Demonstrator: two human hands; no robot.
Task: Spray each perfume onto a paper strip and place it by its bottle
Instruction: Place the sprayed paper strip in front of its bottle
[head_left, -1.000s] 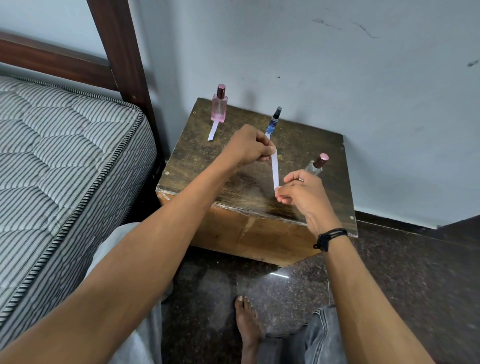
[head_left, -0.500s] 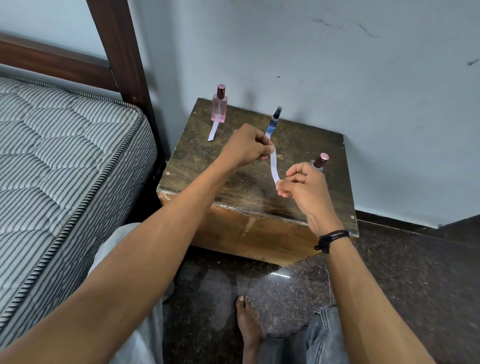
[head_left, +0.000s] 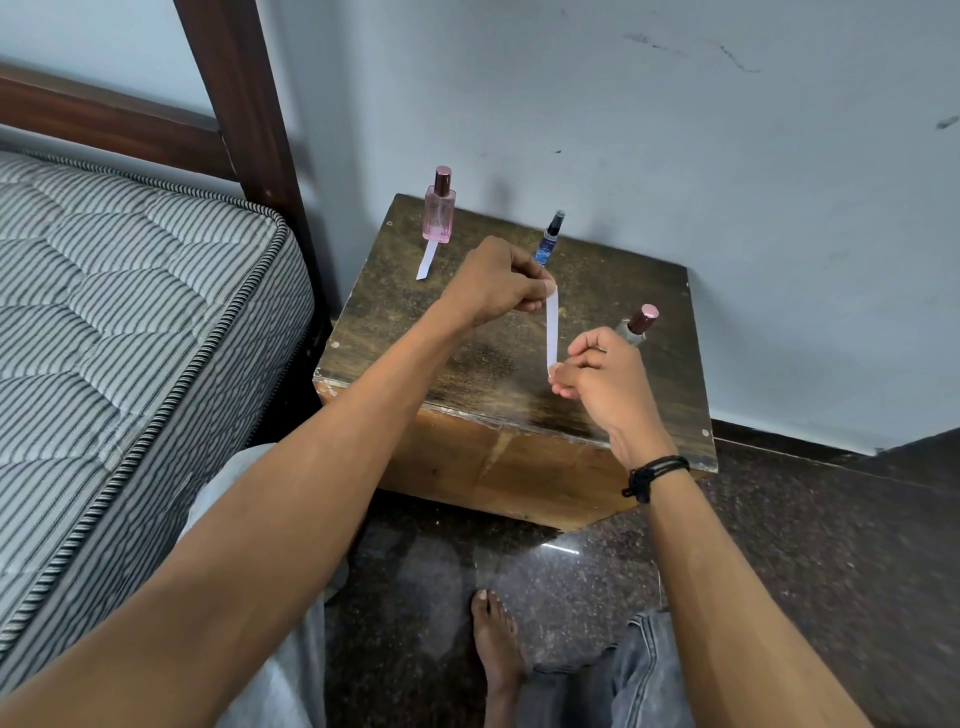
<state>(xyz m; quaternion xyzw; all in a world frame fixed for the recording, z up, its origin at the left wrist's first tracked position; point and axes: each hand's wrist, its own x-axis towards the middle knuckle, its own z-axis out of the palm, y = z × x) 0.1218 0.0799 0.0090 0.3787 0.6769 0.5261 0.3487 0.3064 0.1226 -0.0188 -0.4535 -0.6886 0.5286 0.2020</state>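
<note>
Since half a second ago the paper strip (head_left: 552, 327) has pulled from a slack curve into a straight line, the right hand (head_left: 602, 382) having drawn its end a little lower in the frame.

Nearest, at bottom centre, a bare foot (head_left: 497, 639) rests on the dark floor (head_left: 779, 571). Above it, mid-frame, both hands hold the strip over the table (head_left: 623, 280). The right hand's fingers pinch the lower end, and the left hand (head_left: 493, 286) has its fingers curled, pinching the upper end. Just behind the right hand stands a rose-capped bottle (head_left: 640, 323) (mostly hidden by the knuckles). Farther up, a blue spray bottle (head_left: 550, 240) stands right behind the left hand with no strip beside it. At the table's far left corner a pink bottle (head_left: 439, 210) already has a white strip (head_left: 427, 262) lying at its foot. A striped mattress (head_left: 130, 312) fills the left of the frame.

By my reading, one perfume is done and this is the second strip; whether it has been sprayed I cannot tell. Next, one hand must let go, either to lift the blue spray bottle and spray, or to lay the paper strip flat in front of it, clear of the white strip.
</note>
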